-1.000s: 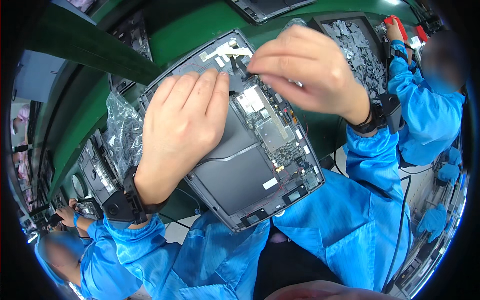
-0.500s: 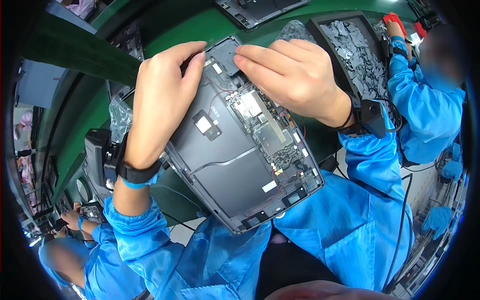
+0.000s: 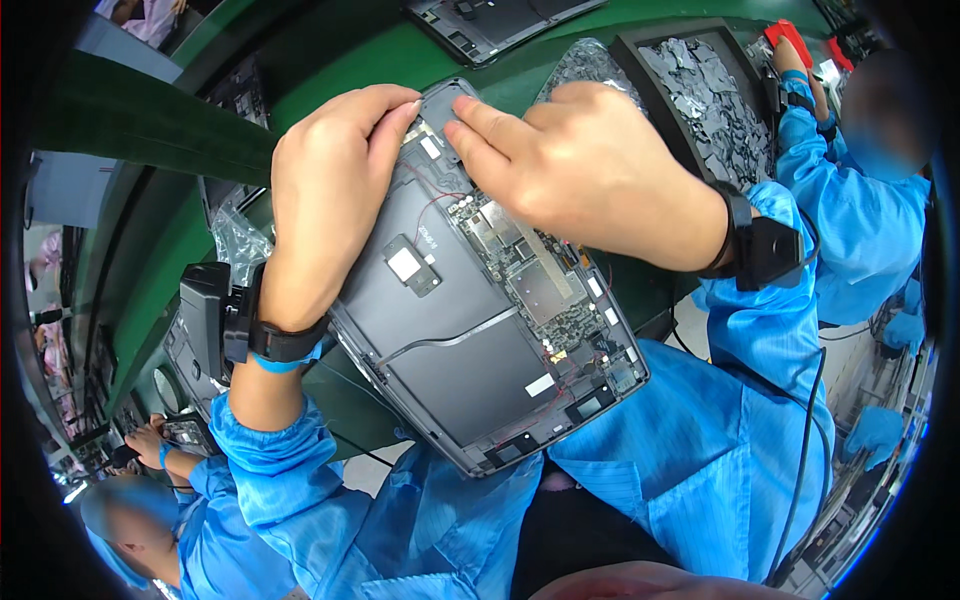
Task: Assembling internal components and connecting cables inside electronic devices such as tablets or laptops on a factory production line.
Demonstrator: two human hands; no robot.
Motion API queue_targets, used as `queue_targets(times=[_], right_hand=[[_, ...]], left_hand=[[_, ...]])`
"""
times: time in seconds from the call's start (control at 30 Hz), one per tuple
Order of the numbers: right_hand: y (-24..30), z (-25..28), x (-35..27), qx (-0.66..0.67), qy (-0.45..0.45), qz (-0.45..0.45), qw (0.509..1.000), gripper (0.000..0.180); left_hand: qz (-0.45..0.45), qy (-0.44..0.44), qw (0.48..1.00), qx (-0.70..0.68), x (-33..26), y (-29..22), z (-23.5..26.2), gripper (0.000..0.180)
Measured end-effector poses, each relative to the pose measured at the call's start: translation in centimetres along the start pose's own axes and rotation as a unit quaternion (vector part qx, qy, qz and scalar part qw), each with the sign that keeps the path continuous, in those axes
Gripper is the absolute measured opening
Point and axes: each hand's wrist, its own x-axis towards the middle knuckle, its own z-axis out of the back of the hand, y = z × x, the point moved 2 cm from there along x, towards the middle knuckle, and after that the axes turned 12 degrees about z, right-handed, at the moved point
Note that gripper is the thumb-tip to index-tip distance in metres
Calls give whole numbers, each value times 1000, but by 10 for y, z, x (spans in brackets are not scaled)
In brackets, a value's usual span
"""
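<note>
An opened tablet point(image 3: 440, 350) slants across my lap and the bench edge, its inside facing up. A green circuit board point(image 3: 540, 285) runs along its right side, with thin red wires. On the bare grey panel lies a small black module with a white label point(image 3: 411, 265); a flat grey cable point(image 3: 450, 336) crosses below it. My left hand point(image 3: 335, 190) grips the far left edge of the tablet, thumb and fingers closed on it. My right hand point(image 3: 590, 165) presses index and middle fingertips on the grey plate point(image 3: 440, 108) at the far corner; its other fingers are mostly hidden.
Behind the right hand stands a dark tray point(image 3: 700, 110) full of thin grey pieces, beside a clear plastic bag point(image 3: 590, 72). Another opened tablet point(image 3: 490, 25) lies at the far side of the green bench point(image 3: 340, 50). Co-workers in blue sit at both sides.
My right hand has shifted slightly left and lower, its two fingers now flatter on the corner plate. The left hand keeps its hold; the tablet has barely moved.
</note>
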Motion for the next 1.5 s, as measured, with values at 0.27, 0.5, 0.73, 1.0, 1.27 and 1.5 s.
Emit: queue_targets(times=[0.27,0.5,0.73,1.0,1.27,1.5], right_hand=[[-1,-3,3,-12,0,21,1000,17],[-15,0,1,81,63,34,994,13],[-12,-2,1,126,146,39,980,18],[-1,1,-36,304,-134,-247,910,39],[78,33,-103,470,-86,-346,808,51],[97,11,-96,537,-75,-358,760,56]], left_hand=[[-130,-68,984,101,-2,2,-4,8],[-122,-62,987,80,-5,5,-6,9],[-110,-23,992,62,-1,3,-11,15],[25,-82,996,-23,-66,13,39,49],[265,20,925,-273,-205,6,-15,60],[244,-40,864,-438,-180,8,-29,60]])
